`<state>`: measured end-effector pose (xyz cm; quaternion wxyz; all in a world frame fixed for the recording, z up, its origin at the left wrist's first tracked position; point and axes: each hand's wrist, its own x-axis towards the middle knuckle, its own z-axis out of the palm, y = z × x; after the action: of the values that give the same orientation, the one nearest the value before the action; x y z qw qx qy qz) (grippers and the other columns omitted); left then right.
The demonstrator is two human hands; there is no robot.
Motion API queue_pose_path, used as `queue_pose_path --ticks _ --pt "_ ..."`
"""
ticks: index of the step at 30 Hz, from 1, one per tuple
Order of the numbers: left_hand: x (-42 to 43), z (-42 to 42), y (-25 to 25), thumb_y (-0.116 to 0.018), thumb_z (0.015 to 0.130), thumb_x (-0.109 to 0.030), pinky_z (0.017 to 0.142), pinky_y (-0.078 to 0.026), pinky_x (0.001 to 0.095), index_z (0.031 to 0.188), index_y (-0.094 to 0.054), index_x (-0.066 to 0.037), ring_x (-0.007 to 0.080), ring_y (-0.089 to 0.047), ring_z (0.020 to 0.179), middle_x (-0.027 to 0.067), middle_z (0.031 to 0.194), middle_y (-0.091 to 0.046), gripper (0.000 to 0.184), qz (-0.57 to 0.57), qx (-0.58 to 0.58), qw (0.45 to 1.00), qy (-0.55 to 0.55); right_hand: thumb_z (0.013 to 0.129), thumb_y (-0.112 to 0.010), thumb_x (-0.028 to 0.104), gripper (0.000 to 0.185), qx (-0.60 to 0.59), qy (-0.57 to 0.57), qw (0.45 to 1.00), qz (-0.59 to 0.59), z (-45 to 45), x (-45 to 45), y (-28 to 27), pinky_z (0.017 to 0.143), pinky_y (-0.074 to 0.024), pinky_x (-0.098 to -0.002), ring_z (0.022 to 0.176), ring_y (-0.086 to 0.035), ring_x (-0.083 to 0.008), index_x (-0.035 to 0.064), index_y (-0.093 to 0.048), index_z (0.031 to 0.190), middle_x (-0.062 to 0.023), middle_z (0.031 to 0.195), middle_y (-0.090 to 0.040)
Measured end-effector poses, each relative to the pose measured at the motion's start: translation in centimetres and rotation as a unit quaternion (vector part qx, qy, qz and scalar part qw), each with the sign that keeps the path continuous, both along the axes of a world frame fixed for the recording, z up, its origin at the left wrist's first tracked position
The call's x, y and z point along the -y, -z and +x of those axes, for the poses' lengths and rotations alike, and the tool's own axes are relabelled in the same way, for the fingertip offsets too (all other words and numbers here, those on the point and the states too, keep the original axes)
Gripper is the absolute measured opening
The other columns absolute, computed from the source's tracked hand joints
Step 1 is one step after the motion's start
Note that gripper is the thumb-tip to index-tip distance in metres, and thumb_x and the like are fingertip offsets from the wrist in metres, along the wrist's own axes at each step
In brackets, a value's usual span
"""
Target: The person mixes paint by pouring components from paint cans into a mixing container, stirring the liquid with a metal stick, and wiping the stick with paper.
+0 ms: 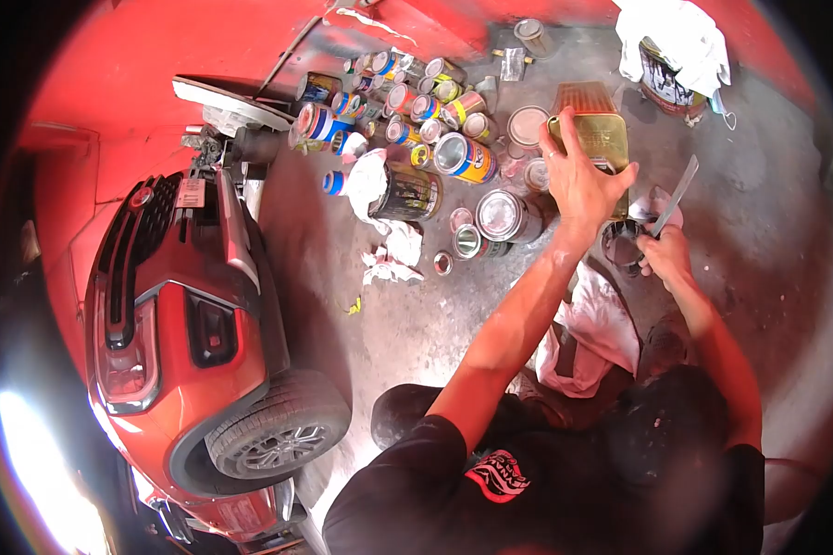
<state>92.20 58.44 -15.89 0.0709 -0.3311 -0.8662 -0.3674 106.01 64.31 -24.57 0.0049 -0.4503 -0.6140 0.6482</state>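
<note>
My left hand (587, 176) grips a yellowish rectangular metal can (605, 135) with its fingers spread over the can's top and side. The can is tilted, its lower end close to a small dark round container (623, 242). My right hand (665, 252) is closed around a long flat metal strip (680, 190) that points up and to the right, and its fingers are at the small container's right edge. Whether they also hold the container I cannot make out. A pinkish round lid or dish (657, 205) lies behind the strip.
Several paint cans (465, 157) crowd the floor left of my hands. A red vehicle (194, 342) stands at the left. Stained cloth (602, 324) lies near my knees. A white cloth (680, 37) covers a bucket (666, 88) at the upper right.
</note>
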Motion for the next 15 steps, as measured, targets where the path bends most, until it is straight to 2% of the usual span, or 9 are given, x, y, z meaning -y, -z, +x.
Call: queue_pose_path --ticks 6,8,9,11,13,15 --pt "0.3 0.6 0.2 -0.086 0.054 -0.028 0.098 -0.041 0.0529 0.144 -0.025 -0.012 0.0524 -0.036 0.125 0.0367 0.139 -0.025 0.110 0.004 -0.007 1.000 0.010 0.080 -0.061 0.009 0.039 0.003 0.001 1.000 0.000 0.4 0.2 -1.4 0.039 -0.0476 -0.0294 0.048 -0.059 -0.0168 -0.0105 -0.058 0.114 -0.0148 0.078 -0.064" --pt "1.2 2.4 1.0 -0.087 0.053 -0.028 0.097 -0.042 0.0528 0.143 -0.025 -0.012 0.0507 -0.037 0.124 0.0342 0.138 -0.026 0.110 0.007 -0.016 1.000 -0.005 0.080 -0.062 0.012 0.030 0.016 -0.014 1.000 0.023 1.1 0.5 -1.2 0.042 -0.0504 -0.0323 0.049 -0.063 -0.0209 -0.0092 -0.064 0.101 -0.0149 0.068 -0.064" --pt "1.7 3.3 1.7 -0.088 0.053 -0.028 0.095 -0.044 0.0527 0.141 -0.025 -0.012 0.0490 -0.039 0.122 0.0317 0.136 -0.026 0.110 0.008 -0.025 0.999 -0.022 0.080 -0.062 0.012 0.030 0.016 -0.010 1.000 0.023 1.3 0.7 -0.9 0.042 -0.0504 -0.0323 0.049 -0.063 -0.0209 -0.0092 -0.064 0.101 -0.0149 0.068 -0.064" --pt "3.2 4.5 4.0 -0.088 0.054 -0.028 0.099 -0.041 0.0536 0.141 -0.025 -0.010 0.0500 -0.036 0.124 0.0331 0.137 -0.025 0.109 0.025 -0.031 0.999 -0.003 0.080 -0.062 0.012 0.023 0.017 -0.008 0.999 0.027 1.8 1.2 -0.2 0.042 -0.0507 -0.0330 0.049 -0.064 -0.0206 -0.0075 -0.065 0.092 -0.0144 0.068 -0.064" --pt "4.6 5.3 6.2 -0.089 0.054 -0.029 0.101 -0.037 0.0546 0.140 -0.023 -0.009 0.0516 -0.032 0.125 0.0348 0.136 -0.023 0.110 0.047 -0.075 0.996 0.013 0.079 -0.062 0.009 0.027 0.016 -0.015 1.000 -0.015 2.1 1.0 0.4 0.038 -0.0485 -0.0317 0.050 -0.062 -0.0194 -0.0088 -0.060 0.098 -0.0143 0.074 -0.064" --pt "5.4 5.6 7.8 -0.090 0.054 -0.031 0.102 -0.035 0.0542 0.139 -0.021 -0.008 0.0520 -0.029 0.125 0.0352 0.135 -0.022 0.112 0.051 -0.085 0.995 0.030 0.079 -0.061 0.009 0.021 0.064 -0.044 0.997 0.008 2.2 1.4 1.4 0.038 -0.0489 -0.0318 0.050 -0.063 -0.0207 -0.0082 -0.061 0.091 -0.0146 0.072 -0.064"
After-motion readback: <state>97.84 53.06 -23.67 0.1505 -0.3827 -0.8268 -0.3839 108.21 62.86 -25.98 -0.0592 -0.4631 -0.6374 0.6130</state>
